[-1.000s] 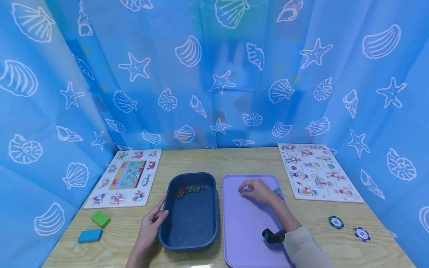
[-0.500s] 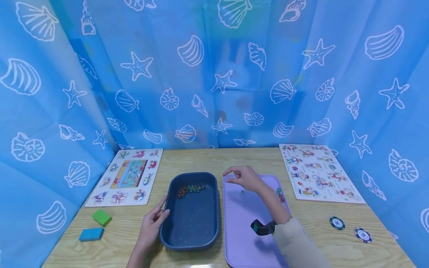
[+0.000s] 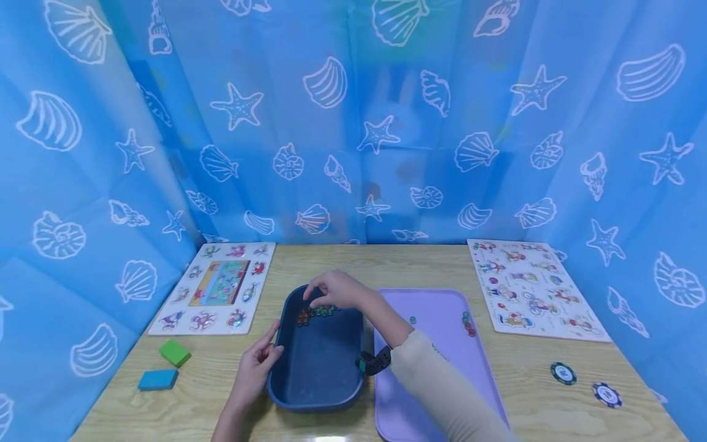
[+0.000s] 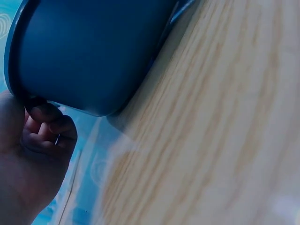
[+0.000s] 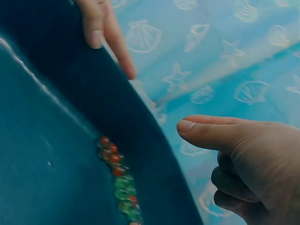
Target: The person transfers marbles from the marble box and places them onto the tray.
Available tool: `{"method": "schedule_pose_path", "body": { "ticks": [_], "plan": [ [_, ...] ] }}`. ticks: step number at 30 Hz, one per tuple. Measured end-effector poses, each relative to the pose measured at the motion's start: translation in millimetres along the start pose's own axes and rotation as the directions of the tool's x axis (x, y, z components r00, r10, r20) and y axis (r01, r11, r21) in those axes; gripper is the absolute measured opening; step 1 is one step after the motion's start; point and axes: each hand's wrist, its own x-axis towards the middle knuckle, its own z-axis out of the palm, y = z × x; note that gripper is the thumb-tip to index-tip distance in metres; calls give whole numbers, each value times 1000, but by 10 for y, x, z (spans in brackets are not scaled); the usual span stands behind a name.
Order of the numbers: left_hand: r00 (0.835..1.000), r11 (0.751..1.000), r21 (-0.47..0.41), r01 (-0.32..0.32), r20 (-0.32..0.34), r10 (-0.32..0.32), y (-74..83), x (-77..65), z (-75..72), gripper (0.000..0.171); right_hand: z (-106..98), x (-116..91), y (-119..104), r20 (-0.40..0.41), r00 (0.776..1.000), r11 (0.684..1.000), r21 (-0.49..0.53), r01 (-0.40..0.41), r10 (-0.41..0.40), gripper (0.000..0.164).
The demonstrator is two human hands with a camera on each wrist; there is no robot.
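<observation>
I have a blue curtain (image 3: 353,184) across the upper half of my head view and down both side edges, printed with white outline shells (image 3: 477,151) and starfish (image 3: 377,133). It hangs in soft vertical folds, with a faint rabbit-like shape (image 3: 396,110) showing at upper centre. Below it I see a pale wood-grain table (image 3: 420,264), its far edge meeting the cloth. A bright glare (image 3: 330,439) sits at bottom centre. In my left wrist view the grain runs diagonally through the right half.
</observation>
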Motion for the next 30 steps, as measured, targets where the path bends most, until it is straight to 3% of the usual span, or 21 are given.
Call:
{"method": "schedule_pose_path", "body": {
  "ticks": [2,5,13,30],
  "plan": [
    [1000,1000,1,13,-1,-13,0,7,0,46,54,85,-19,31,999,1000,-18,18,-18,18],
    [1000,1000,-9,-17,-4,17,-123,49,-7,46,132,186,-10,67,997,998,-53,29,-26,15],
    [1000,1000,-5,-22,-6,22,-153,55,-22,46,390,327,102,161,985,992,-118,-43,62,13],
    [1000,1000,7,-10,-11,10,-165,77,-25,46,487,321,160,184,981,996,-74,-52,65,7]
  ]
}}
